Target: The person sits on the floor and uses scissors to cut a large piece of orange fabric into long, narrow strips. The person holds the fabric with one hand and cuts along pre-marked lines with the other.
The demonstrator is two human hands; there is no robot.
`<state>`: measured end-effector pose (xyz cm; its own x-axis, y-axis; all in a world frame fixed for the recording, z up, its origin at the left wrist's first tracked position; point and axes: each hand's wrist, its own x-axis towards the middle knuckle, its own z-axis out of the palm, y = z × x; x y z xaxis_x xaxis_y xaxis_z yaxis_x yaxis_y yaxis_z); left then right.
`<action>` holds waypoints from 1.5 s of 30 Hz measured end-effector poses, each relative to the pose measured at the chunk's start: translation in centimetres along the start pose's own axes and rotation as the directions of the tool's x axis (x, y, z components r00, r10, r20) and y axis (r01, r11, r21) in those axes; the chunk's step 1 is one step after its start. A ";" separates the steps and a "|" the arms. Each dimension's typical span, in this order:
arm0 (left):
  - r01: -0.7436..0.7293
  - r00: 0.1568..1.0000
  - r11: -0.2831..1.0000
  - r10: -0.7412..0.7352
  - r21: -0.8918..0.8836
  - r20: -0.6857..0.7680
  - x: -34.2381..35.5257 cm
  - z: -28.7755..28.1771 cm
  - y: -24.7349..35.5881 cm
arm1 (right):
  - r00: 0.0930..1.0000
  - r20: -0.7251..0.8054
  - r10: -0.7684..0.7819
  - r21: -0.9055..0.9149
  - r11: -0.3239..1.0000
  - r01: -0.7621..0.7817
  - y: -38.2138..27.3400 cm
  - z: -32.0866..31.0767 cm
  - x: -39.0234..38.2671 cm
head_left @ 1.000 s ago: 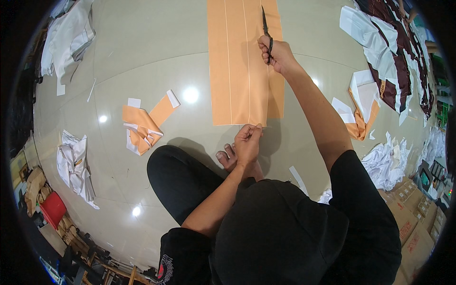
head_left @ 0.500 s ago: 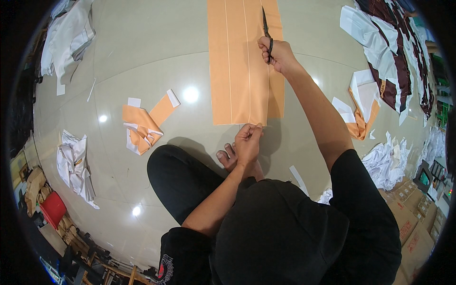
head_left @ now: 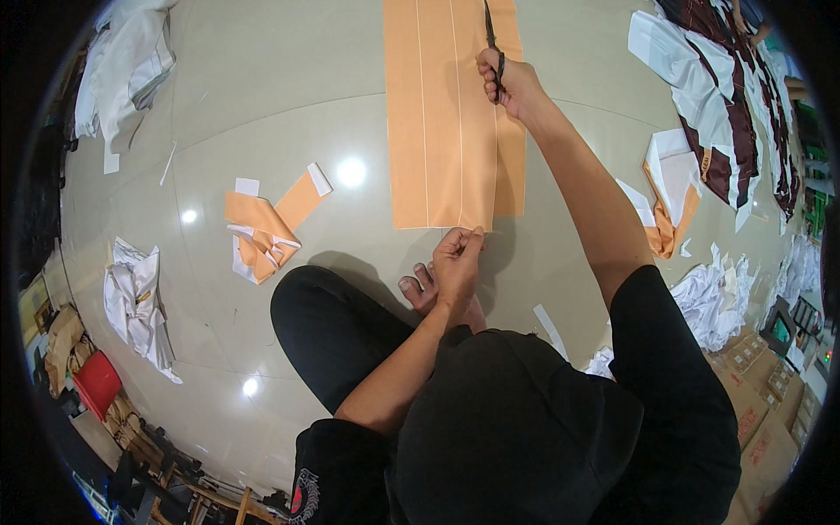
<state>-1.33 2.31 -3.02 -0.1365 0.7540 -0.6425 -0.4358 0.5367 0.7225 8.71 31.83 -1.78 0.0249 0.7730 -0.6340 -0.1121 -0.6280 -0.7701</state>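
A long strip of orange fabric (head_left: 423, 131) with thin white lines running lengthwise stretches from the top edge of the view toward me. At its near end, my left hand (head_left: 457, 262) pinches the fabric's lower right corner. Further up the strip, my right hand (head_left: 509, 83) is closed round the handles of black scissors (head_left: 492, 37), whose blades point away from me and lie over the fabric's right part. A cut runs along a white line, and the orange piece (head_left: 510, 166) to its right lies apart from my left hand. The blade tips reach the top of the view.
Folded orange and white fabric (head_left: 262, 232) lies on the tiled floor at left, with another bundle (head_left: 669, 197) at right. White cloth heaps (head_left: 136, 302) lie at far left, white scraps (head_left: 713, 297) at right. Maroon and white pieces (head_left: 709, 105) spread at upper right, cardboard boxes (head_left: 757, 416) at lower right.
My right hand and the scissors have moved slightly farther away along the fabric. My left hand keeps its pinch on the corner in the same place.
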 end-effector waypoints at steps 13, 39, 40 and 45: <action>-0.028 1.000 1.000 0.028 -0.014 0.003 0.0 0.0 -0.3 | 1.000 -0.011 0.028 -0.039 0.999 -0.028 0.0 0.1 0.1; 0.038 0.999 0.997 -0.038 -0.070 -0.011 0.3 -0.1 -0.3 | 1.000 0.006 -0.017 -0.007 1.000 0.017 -1.2 0.1 2.2; 0.038 0.999 0.997 -0.039 -0.074 -0.009 0.3 -0.1 -0.3 | 1.000 0.010 -0.021 -0.008 1.000 0.021 -1.2 0.1 2.3; 0.046 0.999 0.996 -0.047 -0.082 -0.009 0.2 -0.1 -0.1 | 1.000 0.007 -0.008 -0.007 1.000 0.008 -1.4 0.3 2.5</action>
<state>-1.37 2.34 -3.22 -0.1243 0.7244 -0.6781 -0.5128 0.5382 0.6689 8.60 34.62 -2.26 0.0187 0.7785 -0.6273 -0.1048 -0.6225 -0.7756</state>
